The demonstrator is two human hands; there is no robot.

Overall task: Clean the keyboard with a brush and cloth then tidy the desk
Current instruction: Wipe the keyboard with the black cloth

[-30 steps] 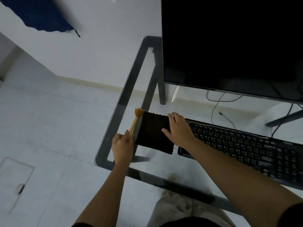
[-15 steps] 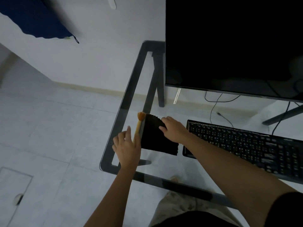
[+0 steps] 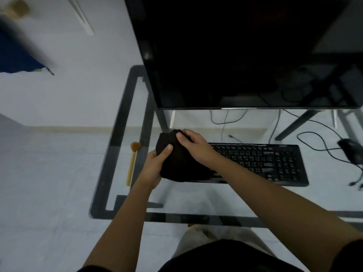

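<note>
1. Black cloth [image 3: 176, 165] is held bunched over the left end of the keyboard [image 3: 261, 163], near the left edge of the desk [image 3: 117, 134].
2. Left hand [image 3: 157, 169] and right hand [image 3: 194, 146] are both curled round the cloth, gripping it.
3. Brush [image 3: 133, 161] is laid flat along the desk's left edge, untouched.

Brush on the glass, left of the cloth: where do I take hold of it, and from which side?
Pinch the brush on the near half of its thin handle, coming from above. It lies flat on the glass desk, bristles pointing away, nothing touching it. The left hand is closest, though it and the right hand grip the cloth, so probably free it first.
</note>
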